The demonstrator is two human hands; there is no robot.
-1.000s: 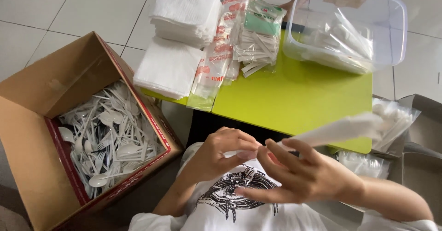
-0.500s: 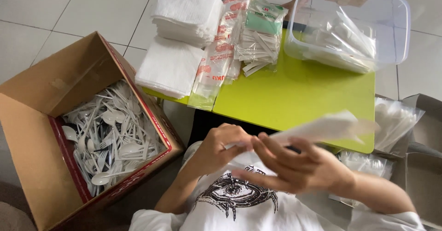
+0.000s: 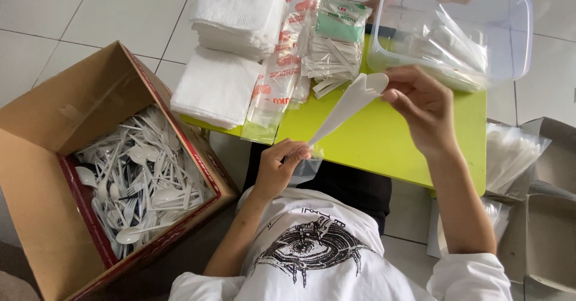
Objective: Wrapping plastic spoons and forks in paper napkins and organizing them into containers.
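Observation:
My left hand [image 3: 279,168] pinches a small clear plastic sleeve [image 3: 306,168] at its lower end, near my chest. My right hand [image 3: 420,106] holds the top of a white plastic spoon and fork [image 3: 351,100] that slant down into that sleeve. Both hands are over the near edge of a lime-green low table [image 3: 372,139]. The sleeve's mouth sits around the handles' tips.
An open cardboard box [image 3: 54,121] of white plastic cutlery stands on the floor at the left. On the table lie napkin stacks [image 3: 231,43], packs of wrapped toothpicks [image 3: 336,43] and a clear tub [image 3: 456,25] of filled sleeves. More plastic bags [image 3: 510,154] lie at the right.
My right hand has risen up and right toward the tub with the cutlery. My left hand has dropped slightly, holding the sleeve at the handles' ends.

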